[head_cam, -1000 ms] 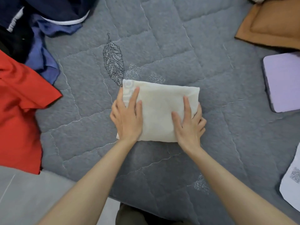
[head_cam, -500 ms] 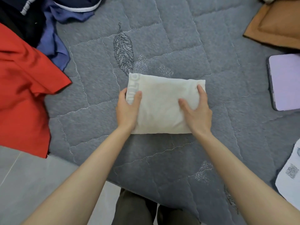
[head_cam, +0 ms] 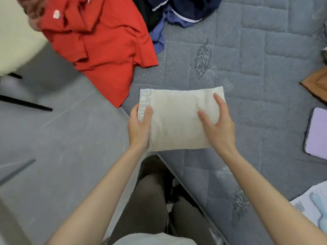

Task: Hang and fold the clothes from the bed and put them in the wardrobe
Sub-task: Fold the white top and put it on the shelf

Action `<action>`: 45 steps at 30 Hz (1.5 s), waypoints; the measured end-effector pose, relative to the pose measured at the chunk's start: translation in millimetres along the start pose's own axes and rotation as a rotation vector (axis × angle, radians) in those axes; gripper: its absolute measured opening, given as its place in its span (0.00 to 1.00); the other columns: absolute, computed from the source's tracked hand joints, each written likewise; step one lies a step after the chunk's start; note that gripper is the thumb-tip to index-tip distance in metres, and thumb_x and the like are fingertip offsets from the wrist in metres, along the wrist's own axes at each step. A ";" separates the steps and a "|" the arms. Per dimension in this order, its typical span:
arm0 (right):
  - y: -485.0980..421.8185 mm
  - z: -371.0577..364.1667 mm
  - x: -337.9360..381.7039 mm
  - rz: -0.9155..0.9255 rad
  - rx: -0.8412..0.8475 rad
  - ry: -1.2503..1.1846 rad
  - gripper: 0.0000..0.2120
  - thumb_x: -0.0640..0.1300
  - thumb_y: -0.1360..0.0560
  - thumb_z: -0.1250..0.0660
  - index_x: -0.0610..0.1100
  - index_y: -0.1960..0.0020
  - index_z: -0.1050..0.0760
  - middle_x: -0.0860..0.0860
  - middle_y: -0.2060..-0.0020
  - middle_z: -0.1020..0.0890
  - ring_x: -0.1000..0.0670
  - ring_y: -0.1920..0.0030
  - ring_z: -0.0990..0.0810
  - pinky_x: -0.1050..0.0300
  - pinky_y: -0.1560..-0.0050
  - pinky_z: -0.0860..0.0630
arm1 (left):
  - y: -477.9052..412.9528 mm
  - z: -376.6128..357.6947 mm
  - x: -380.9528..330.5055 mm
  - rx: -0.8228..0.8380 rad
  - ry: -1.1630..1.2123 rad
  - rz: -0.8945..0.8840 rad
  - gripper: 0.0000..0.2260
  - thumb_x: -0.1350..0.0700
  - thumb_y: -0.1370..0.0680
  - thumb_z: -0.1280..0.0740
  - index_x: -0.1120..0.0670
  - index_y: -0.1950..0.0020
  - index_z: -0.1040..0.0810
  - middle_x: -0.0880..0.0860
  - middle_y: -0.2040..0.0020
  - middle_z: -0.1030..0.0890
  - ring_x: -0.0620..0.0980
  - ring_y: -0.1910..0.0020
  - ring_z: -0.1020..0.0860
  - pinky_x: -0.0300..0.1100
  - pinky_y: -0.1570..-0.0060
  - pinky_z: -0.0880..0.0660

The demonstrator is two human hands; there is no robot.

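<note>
Cream folded rectangular cloth [head_cam: 177, 119] is seen at frame centre in the head view, over the near edge of the grey quilted bed cover [head_cam: 247, 50]. Its 9 o'clock edge is pinched by the left hand [head_cam: 139, 128], thumb on top. Its 3 o'clock edge is gripped by the right hand [head_cam: 219, 128], thumb and forefinger on top. A crumpled red shirt [head_cam: 106, 41] is spread at 11 o'clock, dark blue clothes [head_cam: 177, 11] at 12.
</note>
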State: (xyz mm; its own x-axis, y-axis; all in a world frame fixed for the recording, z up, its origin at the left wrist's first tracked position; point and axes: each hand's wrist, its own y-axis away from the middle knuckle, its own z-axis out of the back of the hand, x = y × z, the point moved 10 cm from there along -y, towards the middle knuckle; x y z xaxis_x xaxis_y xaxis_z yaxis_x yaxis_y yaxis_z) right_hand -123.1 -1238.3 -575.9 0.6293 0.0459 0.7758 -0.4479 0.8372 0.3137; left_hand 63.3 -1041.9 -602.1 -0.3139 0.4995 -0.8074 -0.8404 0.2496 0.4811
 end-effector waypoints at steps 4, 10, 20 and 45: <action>37.2 -31.6 42.9 0.103 0.150 0.024 0.29 0.54 0.24 0.33 0.56 0.26 0.39 0.63 0.33 0.30 0.58 0.36 0.31 0.70 0.44 0.39 | 41.9 73.9 18.1 -0.160 0.062 0.076 0.13 0.50 0.21 0.36 0.51 0.38 0.26 0.46 0.49 0.22 0.47 0.49 0.23 0.40 0.52 0.28; 109.4 -87.0 122.4 0.332 0.415 -0.006 0.26 0.52 0.22 0.35 0.54 0.26 0.38 0.65 0.37 0.32 0.65 0.40 0.33 0.71 0.42 0.39 | 124.6 192.0 42.0 -0.439 0.226 0.105 0.06 0.49 0.22 0.35 0.46 0.46 0.25 0.45 0.49 0.21 0.48 0.47 0.22 0.45 0.47 0.26; 314.4 -202.7 295.5 0.714 0.825 -0.021 0.26 0.52 0.22 0.36 0.53 0.26 0.38 0.64 0.36 0.31 0.68 0.41 0.34 0.70 0.40 0.39 | 287.3 425.0 65.9 -0.925 0.444 0.096 0.13 0.48 0.22 0.36 0.51 0.40 0.26 0.49 0.44 0.21 0.50 0.44 0.23 0.51 0.40 0.26; 854.8 -419.0 743.9 1.321 1.413 -0.489 0.23 0.54 0.21 0.38 0.56 0.27 0.38 0.64 0.35 0.31 0.61 0.39 0.32 0.64 0.41 0.38 | 575.7 988.7 -15.3 -1.823 0.485 -0.301 0.11 0.52 0.20 0.38 0.51 0.38 0.28 0.47 0.48 0.24 0.47 0.48 0.24 0.38 0.56 0.28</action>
State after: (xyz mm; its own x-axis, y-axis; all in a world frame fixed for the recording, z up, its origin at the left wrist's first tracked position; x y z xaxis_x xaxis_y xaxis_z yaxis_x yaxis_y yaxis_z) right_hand 228.3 -260.2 40.1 -0.5365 -0.1686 0.8269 -0.6517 -0.5397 -0.5329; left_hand 21.2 -85.7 24.9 0.1027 0.2903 -0.9514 -0.1585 -0.9395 -0.3038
